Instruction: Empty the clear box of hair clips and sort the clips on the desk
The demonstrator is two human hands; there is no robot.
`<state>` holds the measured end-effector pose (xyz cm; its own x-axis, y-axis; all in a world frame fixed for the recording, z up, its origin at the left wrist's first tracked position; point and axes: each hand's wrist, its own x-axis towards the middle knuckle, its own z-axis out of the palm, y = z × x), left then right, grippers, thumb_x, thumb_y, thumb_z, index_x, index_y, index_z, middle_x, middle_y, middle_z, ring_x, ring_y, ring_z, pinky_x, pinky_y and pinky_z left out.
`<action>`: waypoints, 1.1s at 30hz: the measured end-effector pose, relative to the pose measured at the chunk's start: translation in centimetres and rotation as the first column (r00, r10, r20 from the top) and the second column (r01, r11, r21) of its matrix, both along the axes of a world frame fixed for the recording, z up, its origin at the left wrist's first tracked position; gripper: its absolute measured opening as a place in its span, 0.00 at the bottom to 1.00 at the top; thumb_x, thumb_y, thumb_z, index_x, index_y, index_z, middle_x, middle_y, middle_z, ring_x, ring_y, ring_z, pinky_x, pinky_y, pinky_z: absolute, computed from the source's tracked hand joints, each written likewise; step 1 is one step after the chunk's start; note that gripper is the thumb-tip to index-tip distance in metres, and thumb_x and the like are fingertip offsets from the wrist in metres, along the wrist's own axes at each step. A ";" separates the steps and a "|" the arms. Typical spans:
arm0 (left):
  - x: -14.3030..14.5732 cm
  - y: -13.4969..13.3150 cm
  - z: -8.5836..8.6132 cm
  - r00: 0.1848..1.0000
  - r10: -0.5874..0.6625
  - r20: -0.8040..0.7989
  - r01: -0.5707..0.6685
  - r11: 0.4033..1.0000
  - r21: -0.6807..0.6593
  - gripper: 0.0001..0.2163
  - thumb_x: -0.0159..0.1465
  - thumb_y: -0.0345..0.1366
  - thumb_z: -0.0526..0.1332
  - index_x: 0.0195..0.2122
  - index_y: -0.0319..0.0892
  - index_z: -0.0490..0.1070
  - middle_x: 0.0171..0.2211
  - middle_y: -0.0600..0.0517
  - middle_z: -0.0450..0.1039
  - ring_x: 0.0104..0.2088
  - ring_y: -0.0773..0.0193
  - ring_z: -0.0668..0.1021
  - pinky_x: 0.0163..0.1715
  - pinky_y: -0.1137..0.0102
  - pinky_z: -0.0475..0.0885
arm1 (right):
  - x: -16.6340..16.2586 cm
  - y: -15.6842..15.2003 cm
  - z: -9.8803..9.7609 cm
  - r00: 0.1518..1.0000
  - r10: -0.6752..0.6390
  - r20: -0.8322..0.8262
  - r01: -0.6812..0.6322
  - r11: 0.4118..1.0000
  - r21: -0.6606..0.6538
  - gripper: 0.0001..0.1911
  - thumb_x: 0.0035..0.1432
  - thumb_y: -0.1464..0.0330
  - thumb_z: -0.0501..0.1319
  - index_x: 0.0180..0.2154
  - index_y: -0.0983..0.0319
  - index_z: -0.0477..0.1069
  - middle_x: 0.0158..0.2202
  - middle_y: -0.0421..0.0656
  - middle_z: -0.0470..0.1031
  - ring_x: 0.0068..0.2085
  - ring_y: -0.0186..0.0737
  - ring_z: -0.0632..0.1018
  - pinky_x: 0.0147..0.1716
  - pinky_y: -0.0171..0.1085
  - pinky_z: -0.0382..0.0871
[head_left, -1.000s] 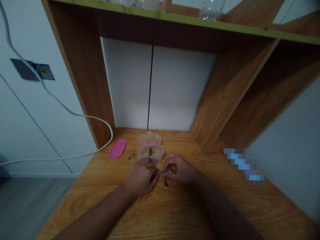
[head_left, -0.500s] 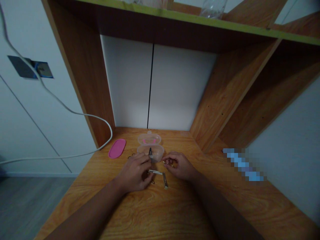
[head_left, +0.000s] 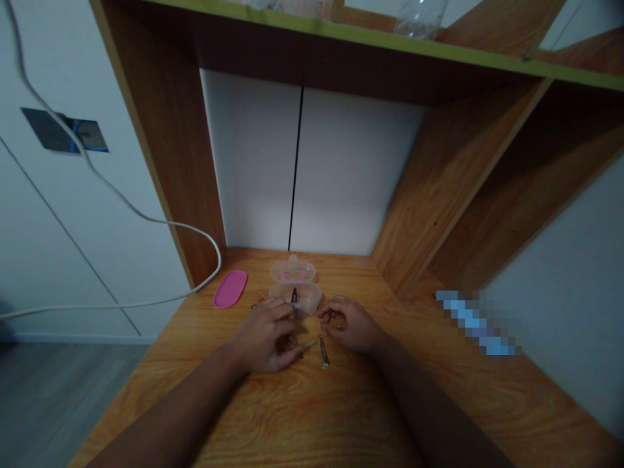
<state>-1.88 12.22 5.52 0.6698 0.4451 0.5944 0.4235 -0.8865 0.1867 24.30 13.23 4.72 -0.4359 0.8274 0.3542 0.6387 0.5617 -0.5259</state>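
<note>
My left hand [head_left: 266, 335] is curled low over the table in front of a clear plastic case [head_left: 309, 300]. A slim pale metal piece [head_left: 311, 343], blurred, sticks out by its thumb. Small metal bits lie partly hidden under its fingers. A dark, narrow object [head_left: 294, 296] stands at the case, just beyond the left fingertips; whether they touch it I cannot tell. To the right, my right hand [head_left: 351, 325] is closed in a pinch on a tiny gold-coloured piece [head_left: 322, 320]. A slim metal clip [head_left: 324, 353] lies on the table between the hands.
The case's lid [head_left: 293, 272] lies open behind it, with pink inside. A pink oval lid [head_left: 231, 289] is at the left, and small dark rings [head_left: 256, 305] sit near my left hand. A white cable [head_left: 207, 235] loops over the left edge. A pixelated blue item [head_left: 475, 323] lies right.
The slim metal piece by my left hand has turned from lying across toward the metal clip to pointing up and right. My left thumb has stretched out. The right hand barely moved.
</note>
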 end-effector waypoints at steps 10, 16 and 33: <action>-0.4 1.8 -1.3 0.756 0.629 0.182 -0.609 0.777 -0.160 0.17 0.69 0.45 0.55 0.51 0.38 0.69 0.47 0.38 0.71 0.50 0.44 0.72 0.52 0.47 0.66 | -1.8 0.4 -1.2 0.966 -0.205 -0.159 0.202 0.979 -0.032 0.25 0.63 0.58 0.62 0.59 0.58 0.65 0.55 0.52 0.75 0.57 0.54 0.73 0.59 0.57 0.59; -0.4 1.8 -1.8 0.871 0.483 0.093 -0.452 0.861 -0.235 0.16 0.72 0.41 0.51 0.55 0.39 0.67 0.48 0.41 0.76 0.49 0.49 0.77 0.51 0.53 0.71 | -2.7 0.7 -1.9 0.925 -0.106 -0.365 0.080 0.993 -0.085 0.16 0.67 0.56 0.55 0.51 0.57 0.65 0.50 0.47 0.77 0.49 0.42 0.79 0.49 0.43 0.73; -1.1 1.9 -1.3 0.974 0.117 0.195 -0.037 0.928 -0.371 0.34 0.60 0.28 0.66 0.66 0.49 0.53 0.57 0.44 0.60 0.58 0.51 0.68 0.60 0.52 0.67 | -1.5 -0.7 0.7 0.916 -0.003 -0.402 0.075 0.984 0.163 0.11 0.58 0.57 0.63 0.34 0.59 0.73 0.44 0.48 0.69 0.47 0.50 0.73 0.48 0.44 0.69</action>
